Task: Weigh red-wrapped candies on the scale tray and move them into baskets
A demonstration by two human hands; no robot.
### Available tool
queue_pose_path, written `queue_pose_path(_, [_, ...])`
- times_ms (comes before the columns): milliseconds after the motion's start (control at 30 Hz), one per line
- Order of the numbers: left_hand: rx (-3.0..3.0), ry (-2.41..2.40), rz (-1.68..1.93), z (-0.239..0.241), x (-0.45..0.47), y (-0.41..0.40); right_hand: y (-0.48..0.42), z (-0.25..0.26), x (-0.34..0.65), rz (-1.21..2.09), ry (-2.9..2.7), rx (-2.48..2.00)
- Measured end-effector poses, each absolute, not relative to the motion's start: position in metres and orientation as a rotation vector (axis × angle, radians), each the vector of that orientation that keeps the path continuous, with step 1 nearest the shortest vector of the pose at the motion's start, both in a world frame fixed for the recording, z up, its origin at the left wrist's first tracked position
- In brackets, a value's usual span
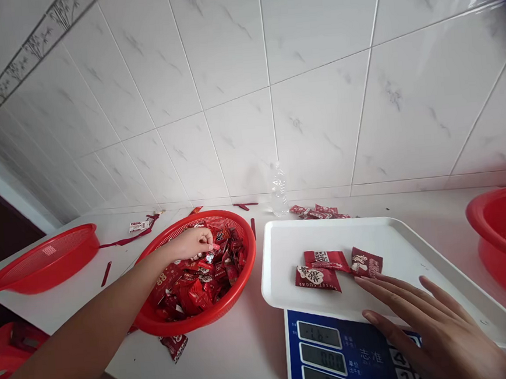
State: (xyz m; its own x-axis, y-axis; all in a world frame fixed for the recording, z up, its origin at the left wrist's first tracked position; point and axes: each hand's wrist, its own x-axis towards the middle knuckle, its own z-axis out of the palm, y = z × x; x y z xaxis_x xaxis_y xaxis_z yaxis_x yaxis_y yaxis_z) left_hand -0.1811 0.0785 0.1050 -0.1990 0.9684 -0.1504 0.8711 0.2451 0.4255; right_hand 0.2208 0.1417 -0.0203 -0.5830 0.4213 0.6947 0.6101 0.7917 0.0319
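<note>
Left hand: the left hand (pixel 193 242) is held over the filled basket (pixel 202 323), left of the scale (pixel 353 351); its fingers are curled, with the tips brought close together among the packets, and whether 1 is pinched cannot be told.
Right hand: the right hand (pixel 438 321) is held spread, palm down, over the scale's keys and the near edge of its tray (pixel 326 233); its fingertips are placed just beside the packets there.
Tray packets: 3 red packets (pixel 317 279) are laid flat on top of the scale, 2 of them overlapped.
Basket packets: many red packets (pixel 195 296) are heaped in the filled basket, left of the scale.
Loose packets: 1 packet (pixel 176 346) is left on the table (pixel 244 354), left of the scale; a small pile (pixel 318 212) is seen just behind the scale.
Display: 3 windows (pixel 322 358) are set in the scale's blue front; their digits are too faint to be read surely.
Bottle: a clear bottle (pixel 279 190) is stood upright behind the scale.
Other baskets: 1 red basket (pixel 48 258) is placed well left of the scale, and another (pixel 498 252) right of it.
</note>
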Motion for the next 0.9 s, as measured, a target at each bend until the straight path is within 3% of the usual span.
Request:
queue_pose_path(200, [1.829,2.152,0.350,0.107,-0.177,0.080,0.140,-0.015,0.219,-0.345,-2.275,-0.743])
queue_pose_path(500, [1.612,1.852,0.926,0.116,-0.121,0.099,0.126,0.006,0.215,-0.286,-2.299,-0.846])
queue_pose_path(733, [1.612,1.488,0.784,0.107,-0.030,0.110,0.121,0.014,0.216,-0.194,-2.307,-0.920])
queue_pose_path(900, [2.019,1.457,0.734,0.079,0.012,0.121,0.121,0.017,0.216,-0.155,-2.268,-0.955])
